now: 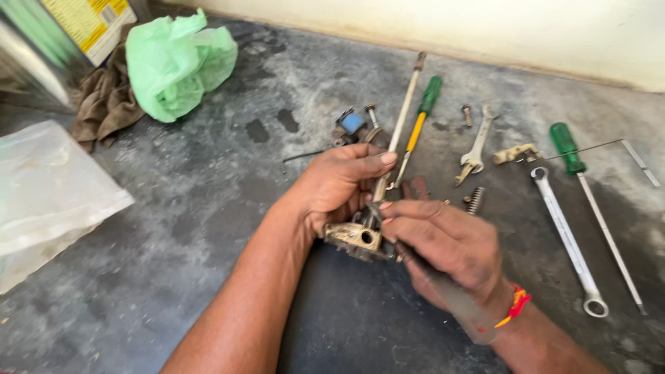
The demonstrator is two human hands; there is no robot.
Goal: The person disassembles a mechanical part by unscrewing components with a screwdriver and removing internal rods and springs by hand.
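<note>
Both hands meet near the middle of a stained grey concrete floor (180, 208). The left hand (339, 183) has its grip closed around a small brass-coloured metal part (355, 237), a grimy casting with a round bore facing the camera; most of its body is hidden behind the fingers, so its full shape cannot be made out. The right hand (447, 246), with a red-and-orange thread band (516, 305) at the wrist, has its grip closed on a slim tool (450, 291) whose tip reaches the part; motion blur smears its handle, and its kind is hard to tell. A long metal rod (403, 118) runs from behind the left fingers toward the far edge of the floor; its lower end is covered. Just beyond the hands lie a green-and-yellow screwdriver (421, 118), a small blue-topped component (351, 123), a bolt (467, 114), an open-ended spanner (478, 147), a small spring (475, 199) and a brass fitting (516, 154). Toward the right edge lie a ring spanner (564, 239) and a second green-handled screwdriver (589, 194). At the far left corner sit a crumpled green plastic bag (176, 62), its contents unseen, and a brown rag (104, 100), partly under it. A clear plastic bag (48, 194) at the left edge is cut off by the frame; what it holds cannot be told.
</note>
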